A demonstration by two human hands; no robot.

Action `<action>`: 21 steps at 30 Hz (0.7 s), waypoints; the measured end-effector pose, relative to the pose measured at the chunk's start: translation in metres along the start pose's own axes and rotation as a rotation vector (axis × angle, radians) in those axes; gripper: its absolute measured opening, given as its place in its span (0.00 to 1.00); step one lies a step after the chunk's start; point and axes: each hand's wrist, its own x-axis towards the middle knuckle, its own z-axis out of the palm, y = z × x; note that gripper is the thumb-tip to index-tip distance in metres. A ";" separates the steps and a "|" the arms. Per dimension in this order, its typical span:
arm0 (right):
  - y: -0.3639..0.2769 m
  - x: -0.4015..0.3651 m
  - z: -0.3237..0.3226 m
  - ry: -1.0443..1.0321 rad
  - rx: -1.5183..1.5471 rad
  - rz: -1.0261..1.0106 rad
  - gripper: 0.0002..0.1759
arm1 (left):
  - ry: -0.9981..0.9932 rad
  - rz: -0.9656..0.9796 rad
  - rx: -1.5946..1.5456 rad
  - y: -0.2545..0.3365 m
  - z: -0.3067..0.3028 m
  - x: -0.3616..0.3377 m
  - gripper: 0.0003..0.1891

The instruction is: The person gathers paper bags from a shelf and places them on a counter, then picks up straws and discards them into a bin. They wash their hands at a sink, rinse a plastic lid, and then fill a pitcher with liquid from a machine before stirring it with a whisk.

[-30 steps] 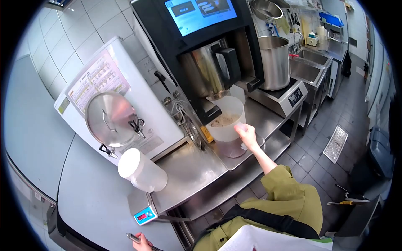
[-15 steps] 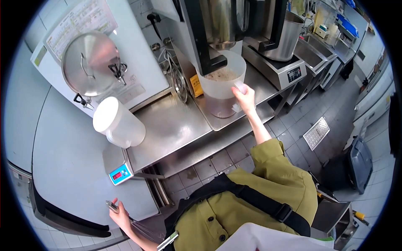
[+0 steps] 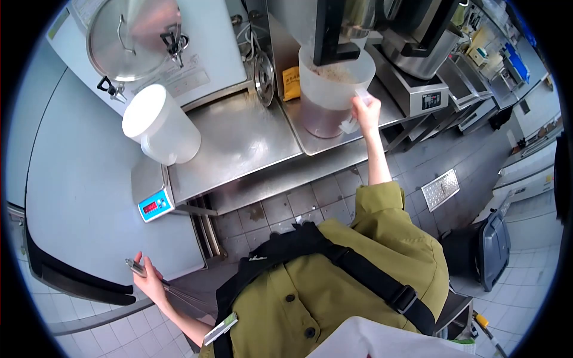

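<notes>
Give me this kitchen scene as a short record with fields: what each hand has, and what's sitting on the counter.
Left hand: closed around the handle of a metal whisk, low beside the grey worktop
Right hand: gripping the translucent pitcher at its handle side
Pitcher contents: brown liquid with pale foam on top
Pitcher position: on the steel counter, under a dark dispenser
Scale: blue face, red digits lit, white lidded jar on its platform
Behind: white machine with a round steel lid
</notes>
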 end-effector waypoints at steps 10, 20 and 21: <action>-0.008 -0.003 0.004 0.031 -0.001 0.013 0.08 | -0.079 0.079 0.138 0.007 -0.005 -0.007 0.13; 0.004 0.003 0.000 0.070 -0.086 -0.014 0.09 | -0.162 0.162 0.098 0.014 0.000 -0.010 0.12; 0.005 0.003 0.001 0.071 -0.098 -0.015 0.09 | -0.159 0.175 0.104 0.015 0.000 -0.010 0.12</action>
